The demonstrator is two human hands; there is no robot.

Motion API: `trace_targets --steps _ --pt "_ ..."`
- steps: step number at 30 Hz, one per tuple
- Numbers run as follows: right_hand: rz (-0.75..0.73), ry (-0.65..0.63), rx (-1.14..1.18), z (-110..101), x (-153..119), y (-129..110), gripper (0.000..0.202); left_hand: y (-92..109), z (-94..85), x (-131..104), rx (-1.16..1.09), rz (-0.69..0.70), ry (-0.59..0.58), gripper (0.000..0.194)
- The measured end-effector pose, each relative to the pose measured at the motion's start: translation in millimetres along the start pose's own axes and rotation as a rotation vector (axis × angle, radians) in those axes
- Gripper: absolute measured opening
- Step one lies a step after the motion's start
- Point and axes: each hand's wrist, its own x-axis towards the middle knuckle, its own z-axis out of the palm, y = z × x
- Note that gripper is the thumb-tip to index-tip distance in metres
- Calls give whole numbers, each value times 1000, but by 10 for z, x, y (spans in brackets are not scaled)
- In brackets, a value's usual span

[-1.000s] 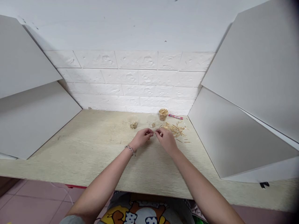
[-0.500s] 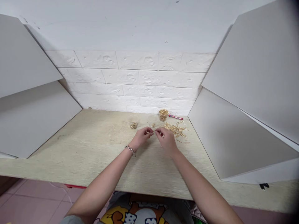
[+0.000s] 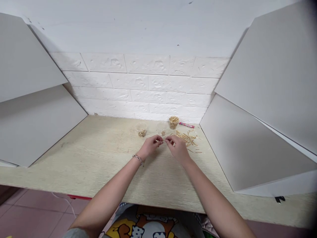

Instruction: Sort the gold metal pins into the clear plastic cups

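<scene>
Left hand (image 3: 150, 146) and right hand (image 3: 177, 148) meet fingertip to fingertip, each pinched nearly closed, seemingly on something tiny, though I cannot tell what; gold sticks (image 3: 186, 137) lie loose just beside the right hand, small cups (image 3: 142, 133) beyond; a slack pinch could drop the piece, and a careless right wrist could scatter the sticks.

The table (image 3: 99, 158) is pale yellowish beige with fine streaks; towards its far edge, the loose sticks (image 3: 184, 137) are gold and the pen (image 3: 186, 125) red-pink; beyond that edge the wall (image 3: 138, 81) is white with a brick pattern, and below the near edge the floor tiles (image 3: 37, 208) are dusky pink
</scene>
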Motion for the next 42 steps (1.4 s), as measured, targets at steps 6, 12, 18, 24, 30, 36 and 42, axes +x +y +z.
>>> trace_targets --steps 6,12,18,24,30,36,42 --pt "-4 -8 -21 33 -2 40 12 16 -4 4 55 24 13 14" --pt "7 -12 -26 45 -2 66 14 14 -13 -3 209 128 50 15" --pt "57 1 18 51 -3 70 13 -43 -4 -10 293 228 103 14" --pt "189 2 136 59 -12 22 12 -66 7 -22 351 283 120 14" --pt "321 5 226 55 -11 -25 14 -44 -10 -23 383 289 104 13" --pt "334 -4 250 54 -16 -40 14 -38 -10 -28 408 289 112 14" --pt "334 1 269 71 -24 -33 16 -20 -8 -49 412 297 102 17"
